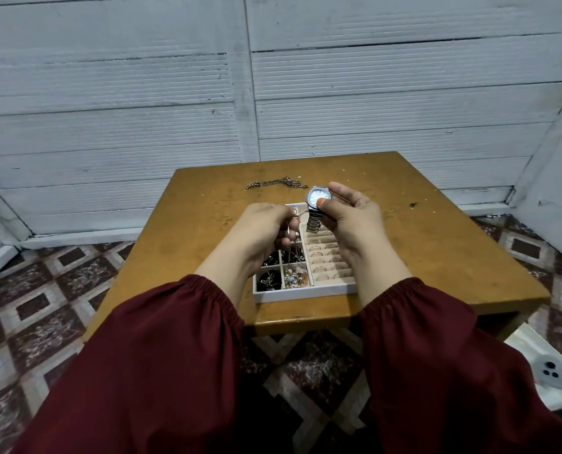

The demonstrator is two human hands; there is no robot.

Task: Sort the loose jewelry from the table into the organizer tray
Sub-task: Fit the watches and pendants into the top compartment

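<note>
R hand (348,217) is gripping the watch (318,198), thumb & fingers curled round the case, w/ the strap hanging over the organizer tray (305,293) at its 12 o'clock end. L hand (263,227) is pinching a thin silver piece (293,213), fingers curled, approx. 11 o'clock of the tray. A chain (274,183) is lying loose on the table (437,244), 12 o'clock beyond the tray, apart from both hands.

Maroon sleeves (161,348), ochre table (437,257), white tray (305,294).

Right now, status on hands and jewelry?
Left hand pinches thin necklace over organizer tray. Right hand holds wristwatch. Chain loose on table beyond tray.
</note>
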